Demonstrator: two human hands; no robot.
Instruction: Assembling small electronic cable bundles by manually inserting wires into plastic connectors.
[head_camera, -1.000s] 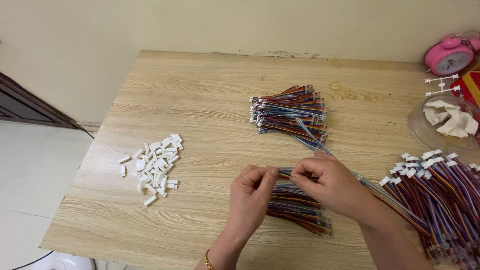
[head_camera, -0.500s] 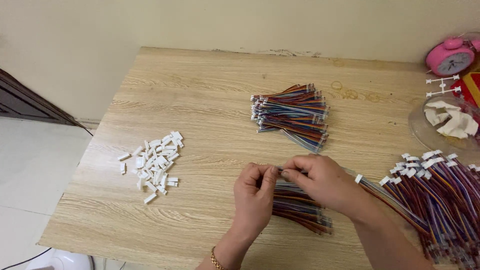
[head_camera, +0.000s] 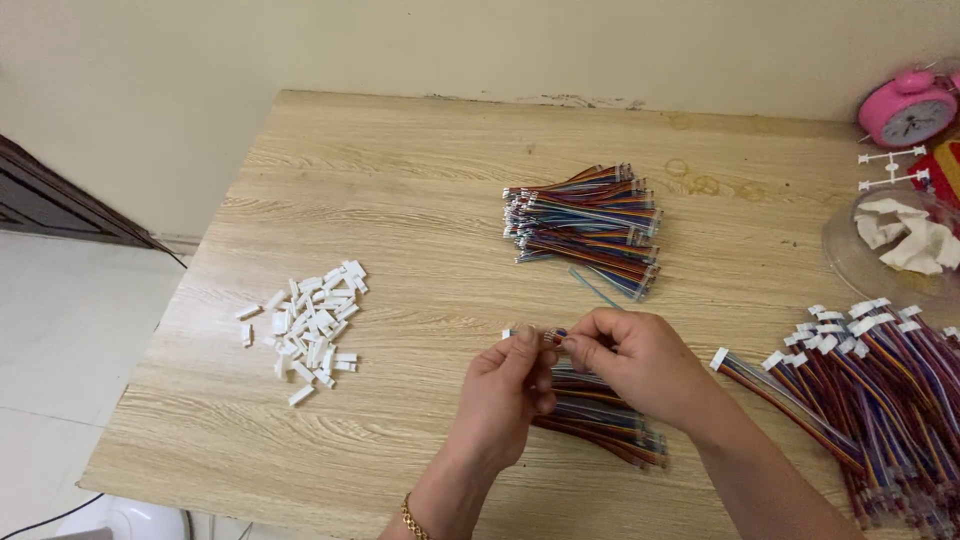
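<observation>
Nearest the camera, left hand (head_camera: 512, 392) and right hand (head_camera: 640, 362) raised together over the wooden table (head_camera: 420, 180), fingertips pinched narrow and almost meeting; between them a small white connector (head_camera: 512, 333) poking out past the left thumb, and the tip of a coloured wire strip (head_camera: 553, 337) held at the right fingertips; whether strip and connector are already pushed together, impossible to tell, the joint being covered by fingers. Directly beneath the hands, a loose bundle of bare wire strips (head_camera: 600, 420), partly hidden by both palms. To the right, a big heap of finished strips (head_camera: 880, 390) with white connectors on their ends, running off the frame edge, so no full count possible. To the left, well apart, a scattered pile of loose white connectors (head_camera: 308, 325). Farther back, near the table's middle, a second neat bundle of strips (head_camera: 588, 228) without connectors, one stray blue wire (head_camera: 595, 288) just beside it.

Judged from the piles: well under way but far from finished; many strips fitted, yet two bundles and a good handful of connectors left.

At the far right, a clear plastic bowl (head_camera: 850, 255) with white scraps inside, contents hard to make out; behind it a pink alarm clock (head_camera: 908, 110), cut off at the edge.
</observation>
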